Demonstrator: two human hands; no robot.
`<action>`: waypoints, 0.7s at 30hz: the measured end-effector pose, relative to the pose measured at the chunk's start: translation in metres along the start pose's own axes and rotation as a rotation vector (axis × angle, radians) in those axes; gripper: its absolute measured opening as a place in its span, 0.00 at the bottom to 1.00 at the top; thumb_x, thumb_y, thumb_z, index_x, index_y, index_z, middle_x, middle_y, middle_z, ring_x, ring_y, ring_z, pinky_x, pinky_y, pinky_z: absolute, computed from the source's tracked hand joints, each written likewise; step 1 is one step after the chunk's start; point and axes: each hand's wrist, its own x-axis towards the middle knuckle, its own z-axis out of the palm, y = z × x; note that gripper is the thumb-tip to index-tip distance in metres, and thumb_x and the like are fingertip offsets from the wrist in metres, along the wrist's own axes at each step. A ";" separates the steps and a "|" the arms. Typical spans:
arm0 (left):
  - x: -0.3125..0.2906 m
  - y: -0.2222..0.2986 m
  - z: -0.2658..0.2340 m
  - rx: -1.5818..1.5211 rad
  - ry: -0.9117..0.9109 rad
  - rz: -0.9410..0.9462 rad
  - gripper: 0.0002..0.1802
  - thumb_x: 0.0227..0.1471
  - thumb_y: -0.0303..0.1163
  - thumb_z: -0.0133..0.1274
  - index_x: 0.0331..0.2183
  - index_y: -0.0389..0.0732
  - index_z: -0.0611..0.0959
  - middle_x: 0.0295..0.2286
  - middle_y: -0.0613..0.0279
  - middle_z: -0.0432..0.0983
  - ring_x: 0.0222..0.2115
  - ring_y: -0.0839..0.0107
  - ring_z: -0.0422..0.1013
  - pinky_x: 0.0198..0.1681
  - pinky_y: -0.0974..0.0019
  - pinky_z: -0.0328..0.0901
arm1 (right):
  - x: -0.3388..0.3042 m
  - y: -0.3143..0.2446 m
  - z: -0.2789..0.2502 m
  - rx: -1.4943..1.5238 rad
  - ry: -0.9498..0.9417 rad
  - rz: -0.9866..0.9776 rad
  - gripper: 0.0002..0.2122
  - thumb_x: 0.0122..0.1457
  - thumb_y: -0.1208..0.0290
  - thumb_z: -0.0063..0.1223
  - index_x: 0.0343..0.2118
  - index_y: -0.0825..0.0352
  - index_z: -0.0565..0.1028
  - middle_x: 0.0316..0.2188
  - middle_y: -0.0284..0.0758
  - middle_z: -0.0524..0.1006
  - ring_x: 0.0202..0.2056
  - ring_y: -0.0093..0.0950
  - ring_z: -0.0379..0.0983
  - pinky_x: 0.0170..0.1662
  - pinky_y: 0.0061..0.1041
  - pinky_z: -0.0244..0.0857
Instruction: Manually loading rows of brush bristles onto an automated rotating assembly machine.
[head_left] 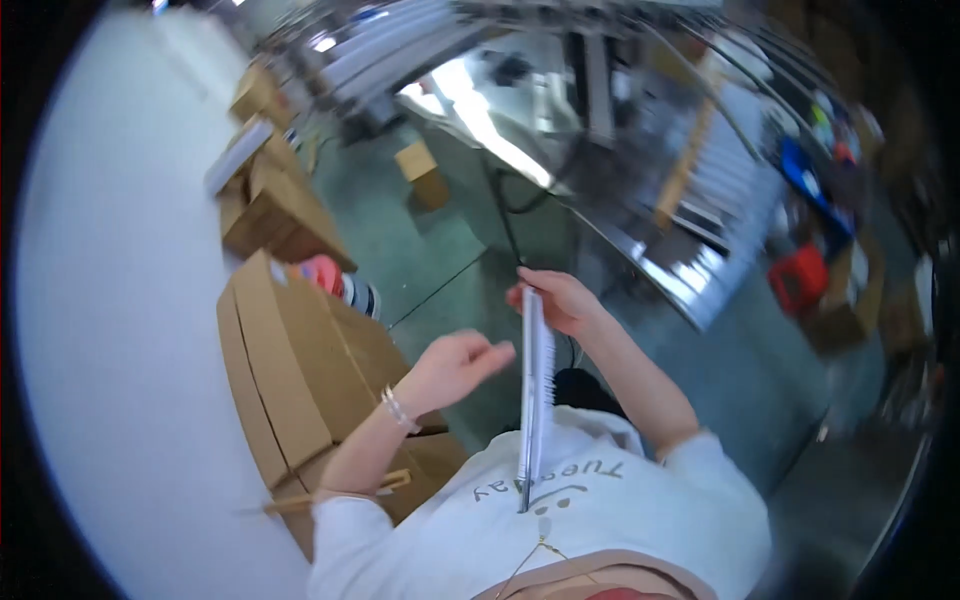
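My right hand (561,300) grips the far end of a long, thin white piece with a toothed edge (540,380). It is seen almost edge-on, with a grey rim on its left side, and its near end reaches in front of my white shirt. The exact kind cannot be made out. To the left of it, my left hand (455,372) hangs apart from the piece, its fingers curled and the thumb pointing right. Nothing shows in that hand; a pale bracelet (398,409) circles its wrist.
Cardboard boxes (285,350) stand close on my left along a white wall (120,300). Red and white rolls (335,280) sit behind them. A small box (422,175) is on the green floor. Metal machinery (690,270) fills the far right, near a red container (798,279).
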 end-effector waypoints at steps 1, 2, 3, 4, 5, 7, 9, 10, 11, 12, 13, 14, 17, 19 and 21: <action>-0.030 0.010 -0.014 0.013 -0.170 0.093 0.14 0.53 0.39 0.53 0.27 0.37 0.80 0.21 0.67 0.72 0.23 0.79 0.66 0.26 0.73 0.62 | -0.011 -0.004 0.011 -0.072 -0.008 -0.032 0.10 0.56 0.65 0.53 0.25 0.67 0.72 0.26 0.37 0.75 0.31 0.28 0.72 0.37 0.27 0.66; -0.042 0.015 -0.027 0.032 -0.361 0.142 0.15 0.52 0.39 0.54 0.24 0.36 0.81 0.19 0.66 0.72 0.22 0.79 0.67 0.26 0.72 0.62 | -0.007 -0.009 0.016 -0.104 -0.017 -0.029 0.10 0.56 0.65 0.53 0.25 0.67 0.72 0.26 0.37 0.75 0.31 0.29 0.72 0.37 0.27 0.66; -0.052 0.009 -0.031 -0.113 -0.501 0.207 0.14 0.51 0.39 0.55 0.25 0.36 0.81 0.19 0.64 0.73 0.21 0.78 0.67 0.26 0.72 0.63 | 0.000 -0.012 0.019 -0.117 -0.007 -0.013 0.10 0.56 0.64 0.52 0.25 0.67 0.72 0.26 0.37 0.75 0.31 0.29 0.72 0.37 0.27 0.66; -0.062 0.003 -0.032 -0.253 -0.639 0.284 0.14 0.51 0.39 0.55 0.27 0.36 0.80 0.19 0.63 0.73 0.21 0.77 0.68 0.26 0.71 0.63 | 0.009 -0.015 0.025 -0.130 0.005 -0.003 0.11 0.57 0.64 0.52 0.25 0.67 0.72 0.25 0.37 0.75 0.30 0.29 0.72 0.37 0.27 0.66; -0.065 0.006 -0.036 -0.245 -0.636 0.305 0.14 0.51 0.38 0.55 0.27 0.36 0.80 0.20 0.62 0.73 0.22 0.75 0.69 0.26 0.71 0.64 | 0.015 -0.020 0.028 -0.117 0.046 0.008 0.11 0.57 0.64 0.52 0.24 0.67 0.71 0.25 0.37 0.75 0.29 0.29 0.72 0.36 0.28 0.66; -0.068 -0.002 -0.039 -0.188 -0.578 0.315 0.13 0.50 0.37 0.55 0.30 0.36 0.80 0.23 0.59 0.73 0.24 0.71 0.70 0.27 0.70 0.64 | 0.038 -0.019 0.034 -0.139 0.019 0.022 0.11 0.57 0.63 0.51 0.24 0.67 0.71 0.25 0.37 0.75 0.29 0.29 0.72 0.36 0.28 0.66; -0.068 -0.017 -0.045 -0.241 -0.491 0.317 0.13 0.50 0.37 0.55 0.30 0.36 0.80 0.25 0.59 0.74 0.24 0.72 0.70 0.27 0.70 0.65 | 0.062 -0.012 0.040 -0.112 0.019 0.040 0.12 0.57 0.63 0.51 0.24 0.67 0.71 0.24 0.37 0.74 0.28 0.29 0.72 0.35 0.29 0.66; -0.068 -0.021 -0.051 -0.274 -0.462 0.326 0.12 0.50 0.37 0.55 0.31 0.36 0.80 0.25 0.59 0.74 0.24 0.72 0.70 0.28 0.71 0.65 | 0.075 -0.012 0.043 -0.112 0.017 0.053 0.12 0.57 0.63 0.51 0.24 0.67 0.71 0.23 0.36 0.74 0.28 0.29 0.72 0.35 0.28 0.66; -0.067 -0.028 -0.054 -0.301 -0.440 0.297 0.12 0.50 0.37 0.55 0.31 0.36 0.80 0.25 0.59 0.74 0.24 0.73 0.70 0.28 0.71 0.65 | 0.087 -0.009 0.047 -0.108 0.018 0.070 0.12 0.57 0.63 0.52 0.25 0.67 0.71 0.23 0.36 0.74 0.28 0.29 0.72 0.35 0.28 0.66; -0.064 -0.035 -0.057 -0.326 -0.418 0.268 0.12 0.50 0.37 0.55 0.31 0.36 0.80 0.25 0.60 0.73 0.24 0.73 0.70 0.28 0.71 0.65 | 0.099 -0.009 0.055 -0.122 0.015 0.089 0.12 0.57 0.63 0.52 0.24 0.67 0.71 0.22 0.36 0.73 0.27 0.29 0.71 0.35 0.28 0.66; -0.063 -0.042 -0.062 -0.357 -0.396 0.259 0.13 0.51 0.37 0.55 0.32 0.36 0.80 0.25 0.61 0.73 0.24 0.75 0.69 0.28 0.72 0.64 | 0.114 -0.007 0.059 -0.126 -0.005 0.102 0.12 0.56 0.63 0.52 0.23 0.66 0.71 0.22 0.35 0.74 0.27 0.29 0.72 0.34 0.28 0.66; -0.060 -0.048 -0.068 -0.356 -0.391 0.269 0.13 0.51 0.37 0.55 0.32 0.36 0.80 0.25 0.61 0.73 0.24 0.75 0.69 0.28 0.72 0.64 | 0.128 -0.007 0.062 -0.127 -0.019 0.110 0.12 0.56 0.63 0.52 0.23 0.66 0.72 0.22 0.35 0.74 0.27 0.28 0.72 0.34 0.28 0.66; -0.043 -0.062 -0.093 -0.438 -0.374 0.145 0.14 0.51 0.39 0.55 0.32 0.37 0.79 0.23 0.65 0.72 0.24 0.81 0.66 0.27 0.75 0.63 | 0.174 -0.009 0.074 -0.160 -0.040 0.118 0.13 0.57 0.62 0.50 0.21 0.65 0.74 0.23 0.34 0.75 0.29 0.29 0.73 0.36 0.30 0.68; -0.027 -0.074 -0.109 -0.445 -0.340 0.130 0.14 0.50 0.39 0.56 0.31 0.37 0.79 0.22 0.65 0.72 0.23 0.81 0.66 0.27 0.75 0.63 | 0.204 -0.018 0.084 -0.163 -0.062 0.106 0.13 0.57 0.62 0.50 0.21 0.65 0.74 0.22 0.33 0.75 0.29 0.28 0.73 0.36 0.29 0.68; -0.010 -0.083 -0.133 -0.457 -0.319 0.117 0.14 0.50 0.39 0.57 0.30 0.37 0.79 0.22 0.66 0.72 0.23 0.82 0.67 0.27 0.76 0.63 | 0.232 -0.027 0.095 -0.141 -0.045 0.092 0.13 0.57 0.62 0.50 0.21 0.65 0.74 0.22 0.34 0.75 0.29 0.28 0.73 0.36 0.29 0.68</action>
